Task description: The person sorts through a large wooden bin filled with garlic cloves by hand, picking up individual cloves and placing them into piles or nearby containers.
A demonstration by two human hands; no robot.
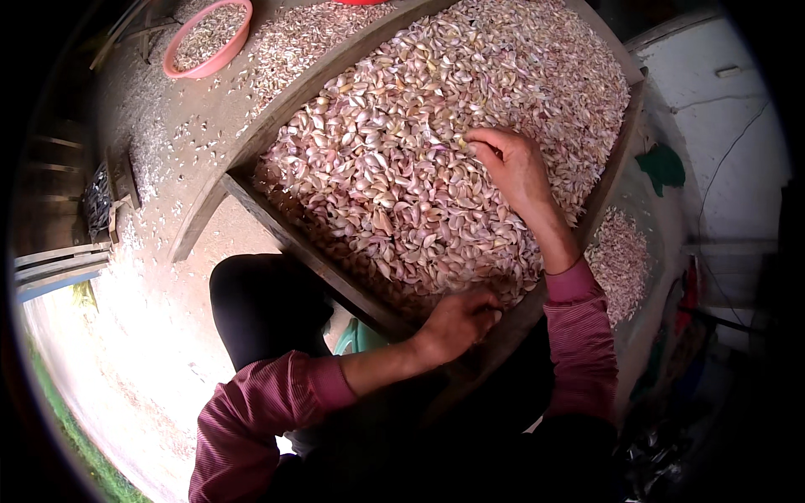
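A wide wooden tray (293, 241) stands over my knees, filled with loose garlic cloves (381, 180) in pale pink, purple and cream skins. Above the middle of the heap, my right hand (516, 172) has thumb and forefinger pinched together, and a small yellowish garlic clove seems to show at their tips. My left hand (457, 325) rests by the tray's near edge, low over the cloves. Its fingers are curled closed; a pale bit shows at the fingertips, too small and dark to name.
More cloves lie scattered on the floor at the far left, around a pink basin (240, 49) holding cloves. Another pile of cloves (619, 256) lies right of the tray. Part of a green plastic thing (360, 337) shows under the near edge. A white wall (713, 126) stands at right.
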